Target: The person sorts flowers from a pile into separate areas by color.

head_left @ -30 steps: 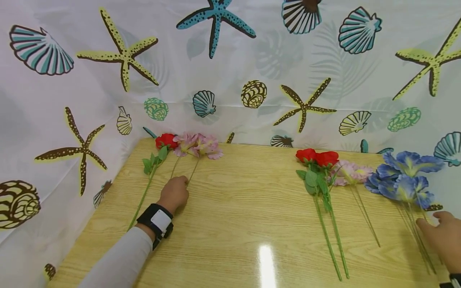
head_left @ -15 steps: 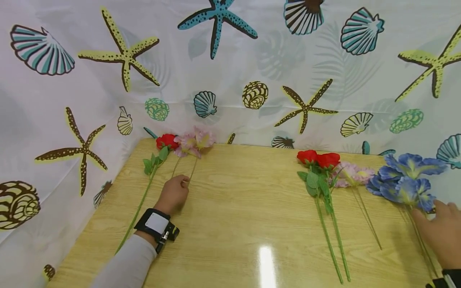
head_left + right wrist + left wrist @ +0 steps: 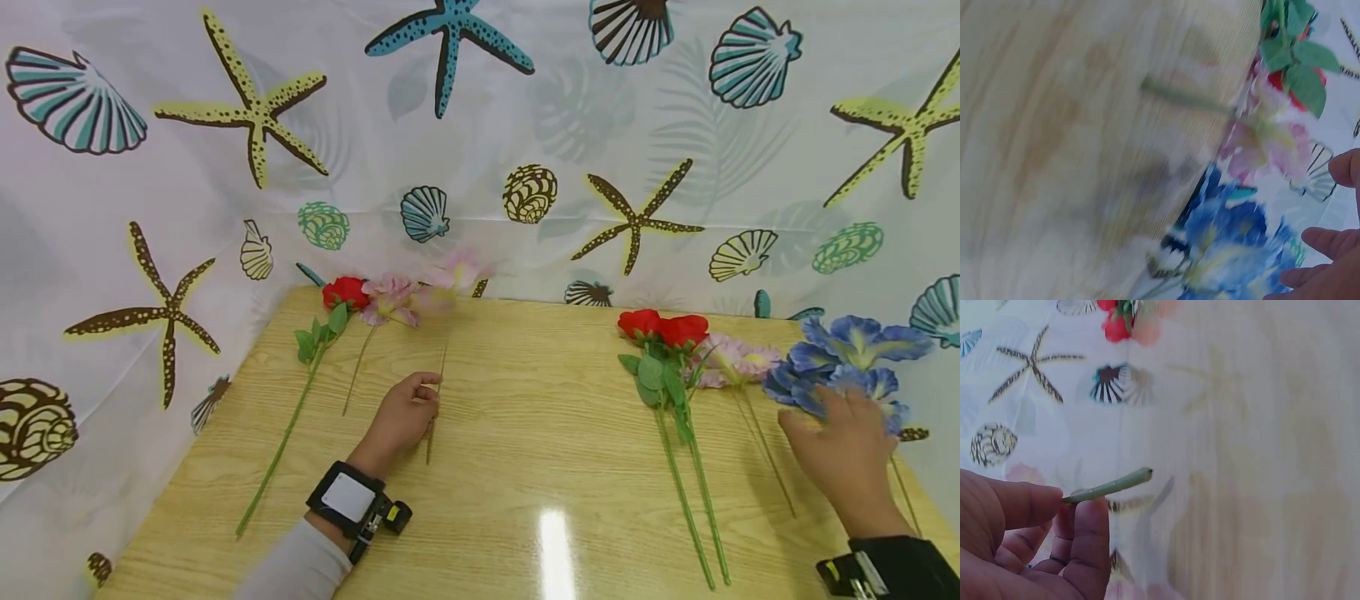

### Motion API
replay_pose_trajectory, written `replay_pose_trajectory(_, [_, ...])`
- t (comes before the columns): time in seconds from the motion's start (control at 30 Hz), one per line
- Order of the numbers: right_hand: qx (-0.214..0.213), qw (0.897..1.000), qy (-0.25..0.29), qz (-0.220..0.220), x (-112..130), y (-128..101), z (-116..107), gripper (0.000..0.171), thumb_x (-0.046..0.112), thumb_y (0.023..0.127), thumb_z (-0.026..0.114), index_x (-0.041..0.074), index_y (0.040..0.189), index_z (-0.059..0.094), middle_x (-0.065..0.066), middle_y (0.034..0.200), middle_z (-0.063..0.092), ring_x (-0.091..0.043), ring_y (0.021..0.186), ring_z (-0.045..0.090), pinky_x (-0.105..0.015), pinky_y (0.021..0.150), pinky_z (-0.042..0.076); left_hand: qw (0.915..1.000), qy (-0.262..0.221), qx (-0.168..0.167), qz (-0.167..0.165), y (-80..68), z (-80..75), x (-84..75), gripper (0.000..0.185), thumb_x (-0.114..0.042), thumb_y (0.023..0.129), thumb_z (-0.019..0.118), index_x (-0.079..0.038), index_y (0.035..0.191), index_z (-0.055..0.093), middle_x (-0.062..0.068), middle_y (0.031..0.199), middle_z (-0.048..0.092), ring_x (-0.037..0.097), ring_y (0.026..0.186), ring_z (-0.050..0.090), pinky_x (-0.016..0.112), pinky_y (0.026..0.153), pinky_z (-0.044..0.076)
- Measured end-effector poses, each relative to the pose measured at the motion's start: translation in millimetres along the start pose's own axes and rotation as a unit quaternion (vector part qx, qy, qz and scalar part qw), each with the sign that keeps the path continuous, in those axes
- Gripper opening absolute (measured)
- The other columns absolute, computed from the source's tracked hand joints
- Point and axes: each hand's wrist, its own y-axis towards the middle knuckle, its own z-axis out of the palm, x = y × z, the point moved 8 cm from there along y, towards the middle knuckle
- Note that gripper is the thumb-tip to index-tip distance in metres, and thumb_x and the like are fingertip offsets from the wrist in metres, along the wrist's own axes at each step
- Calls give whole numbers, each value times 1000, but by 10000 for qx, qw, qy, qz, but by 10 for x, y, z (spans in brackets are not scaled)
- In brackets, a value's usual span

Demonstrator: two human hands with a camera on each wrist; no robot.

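Between thumb and fingertips my left hand (image 3: 405, 418) pinches the thin stem of a pink artificial flower (image 3: 456, 273), whose bloom is blurred. The cut end of its green stem (image 3: 1119, 485) sticks out past the fingers in the left wrist view. Just left lies another pink flower (image 3: 390, 298) and, beyond it, a red rose (image 3: 345, 293) with a long leafy stem. My right hand (image 3: 843, 454) is over the blue flowers (image 3: 858, 337), partly covering them. Its fingers are spread and hold nothing in the right wrist view; whether they touch the petals I cannot tell.
Two red roses (image 3: 681, 331) lie right of the middle, stems toward me. Beside them is a pink flower (image 3: 738, 360), left of the blue ones. The wooden table (image 3: 525, 433) meets a white patterned cloth (image 3: 480, 150) at the back and left.
My left hand has moved right with one pink flower, drawing it away from the other pink one. My right hand has moved left, from beside the blue flowers' stems to over their petals.
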Motion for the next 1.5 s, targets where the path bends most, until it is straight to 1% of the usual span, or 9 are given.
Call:
replay_pose_trajectory(0.1, [16,9985,379,-402,212,-41,66,72,36,103,49,-15,148,24,-42,153,1,-60,140,-6,-83,96,-4,9993,-299,179,95,-64,151,-85,36,3,97,54,1,132,56,10,97,55,15,71,54,27,58,45])
replay_pose_trajectory(0.23, [85,9929,1025,-595,539,-85,147,68,32,104,50,-14,149,26,-38,156,3,-56,142,-4,-79,101,2,9969,-604,448,247,-143,350,-219,34,2,98,54,0,132,56,10,97,54,17,75,54,29,63,47])
replay_pose_trajectory(0.47, [799,9739,2064,-511,1258,-83,428,68,40,104,49,2,155,27,-26,161,14,-54,140,21,-72,101,28,9860,-1149,1120,460,-319,777,-442,30,0,99,54,0,129,56,9,98,53,16,75,51,35,68,47])
replay_pose_trajectory(0.63, [1332,9470,2830,-737,1718,-150,610,70,43,103,50,12,159,21,-18,160,23,-44,142,30,-62,106,33,9799,-1286,1412,576,-424,998,-546,24,-2,100,55,3,124,58,8,99,53,15,78,51,30,68,47])
replay_pose_trajectory(0.83, [1271,9116,3780,-993,2242,-249,772,55,28,104,54,6,151,37,-13,151,43,-31,137,43,-51,108,37,9796,-1316,1440,481,-512,1092,-517,22,-3,100,56,7,120,58,8,99,55,14,78,52,29,67,47])
replay_pose_trajectory(1.0, [1358,8811,4458,-807,2526,-339,889,42,15,102,55,5,142,48,-13,139,52,-27,128,51,-44,103,44,9789,-1319,1437,603,-558,1229,-530,20,-3,100,56,9,116,59,8,96,58,20,80,56,28,67,48])
replay_pose_trajectory(1.13, [1281,8607,4883,-656,2640,-402,921,32,10,101,55,4,133,55,-16,123,59,-25,111,61,-32,90,52,9774,-1367,1474,659,-597,1304,-542,19,-3,100,56,8,114,59,9,95,59,19,81,57,26,67,48])
replay_pose_trajectory(1.3, [1155,8606,4887,-848,2735,-443,888,26,8,100,57,4,125,59,-15,106,61,-22,89,64,-29,74,56,9765,-1468,1416,690,-604,1324,-530,18,-3,100,56,8,113,59,7,94,59,16,79,55,26,65,47])
replay_pose_trajectory(1.5, [1099,8714,4693,-910,2725,-451,849,25,8,100,58,7,125,60,-15,105,62,-23,85,65,-34,71,58,9751,-1528,1457,678,-599,1368,-520,20,-6,100,56,7,115,58,7,96,59,16,81,56,27,68,48])
